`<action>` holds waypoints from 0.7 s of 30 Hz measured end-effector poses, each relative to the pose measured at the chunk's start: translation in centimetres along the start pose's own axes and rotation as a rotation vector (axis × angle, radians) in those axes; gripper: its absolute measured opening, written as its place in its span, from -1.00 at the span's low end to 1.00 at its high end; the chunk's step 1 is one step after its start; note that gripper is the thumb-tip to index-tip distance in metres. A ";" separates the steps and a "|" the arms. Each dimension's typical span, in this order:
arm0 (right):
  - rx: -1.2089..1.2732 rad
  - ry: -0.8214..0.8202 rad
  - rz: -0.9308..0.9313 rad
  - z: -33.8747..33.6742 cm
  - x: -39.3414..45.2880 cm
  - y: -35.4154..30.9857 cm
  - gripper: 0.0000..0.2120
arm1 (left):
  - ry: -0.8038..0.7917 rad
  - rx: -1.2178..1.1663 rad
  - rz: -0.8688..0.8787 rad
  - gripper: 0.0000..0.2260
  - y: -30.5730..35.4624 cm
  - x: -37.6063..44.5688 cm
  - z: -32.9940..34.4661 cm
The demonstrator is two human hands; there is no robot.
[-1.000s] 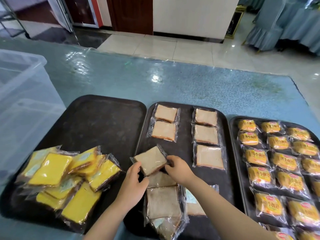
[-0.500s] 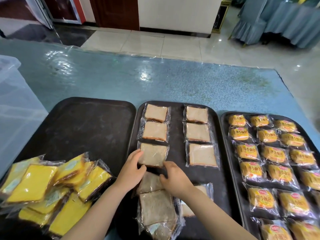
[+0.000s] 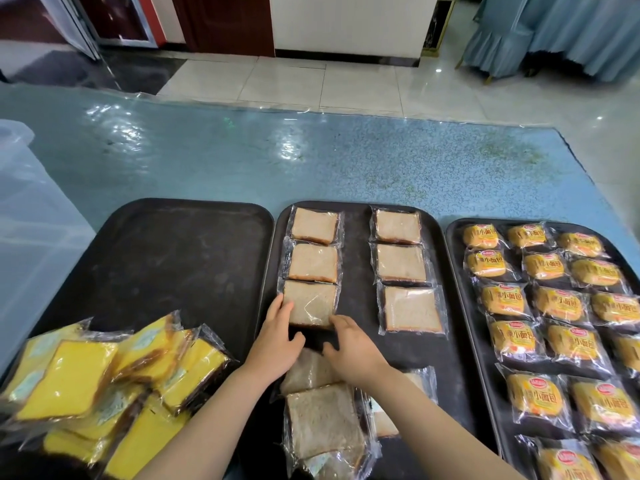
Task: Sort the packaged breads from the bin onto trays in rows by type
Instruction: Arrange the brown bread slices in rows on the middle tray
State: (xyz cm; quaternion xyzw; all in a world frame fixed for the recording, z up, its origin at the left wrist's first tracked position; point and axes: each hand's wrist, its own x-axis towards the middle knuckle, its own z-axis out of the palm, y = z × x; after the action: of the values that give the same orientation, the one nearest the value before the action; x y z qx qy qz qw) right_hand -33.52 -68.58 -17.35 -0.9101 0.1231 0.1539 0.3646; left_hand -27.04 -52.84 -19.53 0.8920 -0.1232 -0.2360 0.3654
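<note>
Three dark trays lie side by side on the blue table. On the middle tray (image 3: 356, 271), brown toast slices in clear wrap form two columns of three. My left hand (image 3: 277, 336) and right hand (image 3: 349, 348) rest at the near edge of the third slice (image 3: 310, 303) of the left column, fingertips touching its wrapper. A loose pile of toast packs (image 3: 322, 417) lies under my wrists. The left tray (image 3: 173, 258) carries a heap of yellow cake packs (image 3: 97, 382). The right tray (image 3: 457, 289) holds orange small-bread packs (image 3: 554, 303) in rows.
A clear plastic bin (image 3: 31, 216) stands at the left edge of the table. Beyond the table's far edge are a tiled floor, a doorway and blue-draped furniture (image 3: 554, 32).
I carried a toast pack from the near pile up the middle tray and set it down as third in the left column. Both hands have slid back to its near edge.
</note>
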 end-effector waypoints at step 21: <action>0.154 0.288 0.228 -3.1 -13.8 9.9 -0.54 | -0.202 0.218 0.259 -0.61 6.8 -6.6 2.6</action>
State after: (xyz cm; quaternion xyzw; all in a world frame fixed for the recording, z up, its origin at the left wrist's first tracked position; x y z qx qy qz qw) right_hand -48.98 -76.16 -16.28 -0.8723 0.2875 0.0527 0.3921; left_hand -34.40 -56.55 -14.18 0.8747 -0.2977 -0.2607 0.2798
